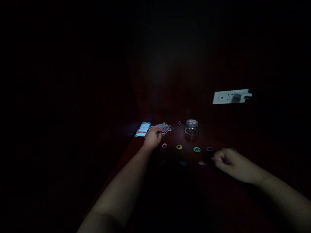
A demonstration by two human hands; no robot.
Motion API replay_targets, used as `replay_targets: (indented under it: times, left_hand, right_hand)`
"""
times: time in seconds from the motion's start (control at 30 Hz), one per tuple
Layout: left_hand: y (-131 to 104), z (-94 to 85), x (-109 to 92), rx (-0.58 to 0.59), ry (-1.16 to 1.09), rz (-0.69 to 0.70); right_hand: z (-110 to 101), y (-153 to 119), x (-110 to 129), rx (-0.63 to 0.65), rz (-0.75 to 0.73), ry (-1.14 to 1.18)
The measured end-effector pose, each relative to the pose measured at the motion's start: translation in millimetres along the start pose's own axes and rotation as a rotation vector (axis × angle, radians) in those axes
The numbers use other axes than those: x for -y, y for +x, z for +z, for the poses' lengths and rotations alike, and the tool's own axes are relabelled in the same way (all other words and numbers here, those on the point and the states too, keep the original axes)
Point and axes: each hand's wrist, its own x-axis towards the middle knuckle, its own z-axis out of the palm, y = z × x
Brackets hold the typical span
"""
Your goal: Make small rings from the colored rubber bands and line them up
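Observation:
My left hand reaches to the near side of a heap of pastel hair ties. Its fingers are curled together, and what they pinch, if anything, is hidden. On the right, my right hand is closed low over the table with fingertips pressed together; I cannot make out anything in it. Between the hands runs a row of hair ties: pink, yellow, green and purple. Nearer me lie a pink slim piece and a dim bluish piece.
A lit phone lies left of the heap near the table's left edge. A clear lidded jar stands behind the row, with a small ring beside it. A wall socket holds a plug. Surroundings are very dark.

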Motion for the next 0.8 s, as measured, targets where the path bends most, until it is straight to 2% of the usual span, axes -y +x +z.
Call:
replay_targets:
  times: [0.2, 0.57, 0.67, 0.8]
  left_hand:
    - [-2.1, -4.5, -2.6, -0.048, -0.059, -0.034]
    - [-11.2, -9.6, -12.5, -0.073, -0.15, 0.012]
    - [-14.9, -15.7, -26.5, -0.073, -0.164, 0.074]
    - [-29.3, -23.3, -63.1, -0.068, -0.198, 0.188]
  right_hand:
    - [0.9, -0.1, 0.9, -0.027, 0.003, -0.025]
    - [2.2, 0.9, 2.0, -0.029, -0.004, -0.006]
    - [3.2, 1.9, 1.5, -0.042, -0.02, -0.006]
    - [5.2, 1.4, 7.1, -0.095, -0.08, -0.011]
